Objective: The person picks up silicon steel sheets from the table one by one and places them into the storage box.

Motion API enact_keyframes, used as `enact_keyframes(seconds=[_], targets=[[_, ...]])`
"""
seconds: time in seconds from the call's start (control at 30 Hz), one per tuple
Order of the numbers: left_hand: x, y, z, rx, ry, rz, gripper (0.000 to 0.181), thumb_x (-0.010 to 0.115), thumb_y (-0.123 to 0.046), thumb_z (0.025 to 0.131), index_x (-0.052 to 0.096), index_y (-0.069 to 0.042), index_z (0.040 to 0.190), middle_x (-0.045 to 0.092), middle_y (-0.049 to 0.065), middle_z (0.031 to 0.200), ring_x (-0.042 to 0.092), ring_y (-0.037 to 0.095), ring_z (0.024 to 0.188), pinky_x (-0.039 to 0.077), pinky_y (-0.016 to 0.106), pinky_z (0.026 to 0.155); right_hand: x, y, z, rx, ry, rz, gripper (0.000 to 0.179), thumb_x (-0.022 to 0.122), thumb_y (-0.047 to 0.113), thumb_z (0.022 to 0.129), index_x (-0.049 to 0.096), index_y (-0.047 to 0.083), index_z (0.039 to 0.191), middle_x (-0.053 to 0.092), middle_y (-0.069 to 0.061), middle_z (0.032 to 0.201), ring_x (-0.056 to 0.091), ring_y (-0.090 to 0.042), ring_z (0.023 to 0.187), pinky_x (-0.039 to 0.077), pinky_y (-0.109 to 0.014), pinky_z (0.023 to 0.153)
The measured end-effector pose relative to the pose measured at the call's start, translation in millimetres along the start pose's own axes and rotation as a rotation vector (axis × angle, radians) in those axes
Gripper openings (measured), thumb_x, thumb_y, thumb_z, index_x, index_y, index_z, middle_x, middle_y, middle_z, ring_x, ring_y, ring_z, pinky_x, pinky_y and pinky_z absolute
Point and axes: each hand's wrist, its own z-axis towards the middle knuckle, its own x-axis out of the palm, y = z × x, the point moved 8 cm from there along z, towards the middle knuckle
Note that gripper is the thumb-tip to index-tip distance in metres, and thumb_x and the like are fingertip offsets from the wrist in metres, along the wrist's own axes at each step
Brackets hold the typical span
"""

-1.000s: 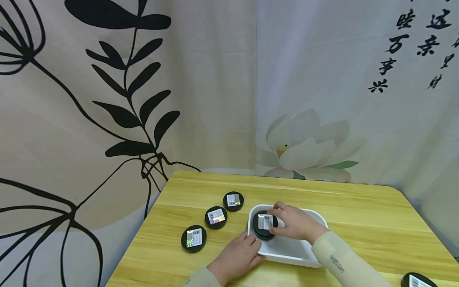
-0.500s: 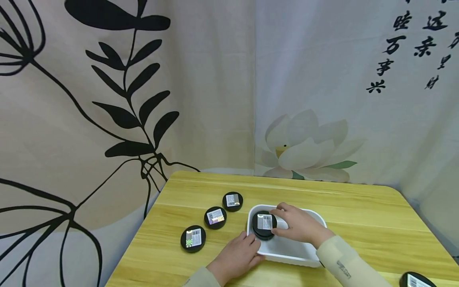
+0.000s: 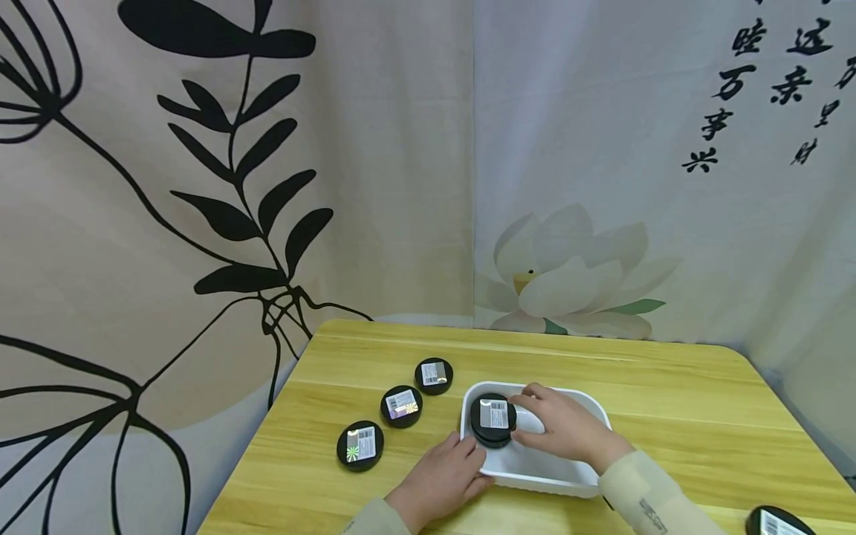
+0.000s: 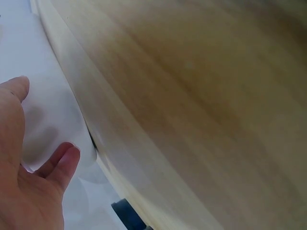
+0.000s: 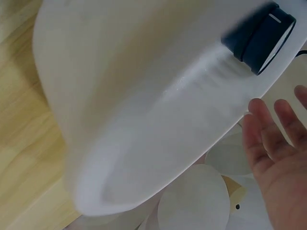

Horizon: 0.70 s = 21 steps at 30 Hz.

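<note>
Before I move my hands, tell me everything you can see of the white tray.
The white tray looks like smooth plastic: an open-topped, roughly rectangular shape with rounded corners and raised walls. It sits upright on the wooden table, its longer side running left to right. A stack of black round containers stands inside, near its left end. The left hand holds its near left corner; the right hand is over it, whether touching I can't tell.

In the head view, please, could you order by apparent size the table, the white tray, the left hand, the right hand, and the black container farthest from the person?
1. Table
2. White tray
3. Right hand and left hand: too alike to rank
4. Farthest black container
</note>
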Motion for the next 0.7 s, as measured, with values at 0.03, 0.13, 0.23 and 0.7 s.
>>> enact_keyframes(seconds=[0.03, 0.13, 0.23, 0.7], targets=[[0.0, -0.1, -0.1, 0.003, -0.008, 0.004, 0.036, 0.042, -0.054, 0.105, 0.057, -0.022, 0.101, 0.055, -0.007, 0.101, 0.048, 0.012, 0.089, 0.047, 0.025, 0.08, -0.5, -0.1, -1.2, 0.003, -0.003, 0.004, 0.053, 0.072, 0.045, 0.09, 0.066, 0.012, 0.13, 0.064, -0.005, 0.12, 0.064, -0.017, 0.095, 0.056, -0.041, 0.083], [-0.8, -0.9, -0.3, 0.015, -0.034, 0.016, 0.035, 0.043, -0.054, 0.104, 0.056, -0.021, 0.099, 0.055, -0.007, 0.099, 0.048, 0.013, 0.089, 0.046, 0.025, 0.08, -2.6, 0.2, -4.8, -0.004, -0.021, 0.002, 0.052, 0.072, 0.044, 0.089, 0.066, 0.012, 0.129, 0.064, -0.005, 0.119, 0.064, -0.018, 0.095, 0.056, -0.041, 0.083], [-1.4, -1.6, -0.1, 0.026, -0.05, 0.023, 0.035, 0.044, -0.053, 0.104, 0.056, -0.021, 0.098, 0.054, -0.007, 0.097, 0.048, 0.013, 0.087, 0.045, 0.025, 0.079, -3.3, -0.8, -8.3, -0.003, -0.039, 0.002, 0.051, 0.073, 0.044, 0.089, 0.066, 0.012, 0.129, 0.064, -0.005, 0.119, 0.065, -0.019, 0.098, 0.055, -0.042, 0.085], [-4.1, -3.2, -1.2, 0.045, -0.094, 0.042, 0.034, 0.047, -0.053, 0.103, 0.056, -0.021, 0.097, 0.053, -0.008, 0.095, 0.047, 0.013, 0.085, 0.043, 0.025, 0.078, -6.6, -3.6, -22.8, -0.006, -0.107, -0.009, 0.048, 0.073, 0.044, 0.09, 0.068, 0.013, 0.126, 0.065, -0.006, 0.119, 0.064, -0.022, 0.105, 0.054, -0.046, 0.089]])
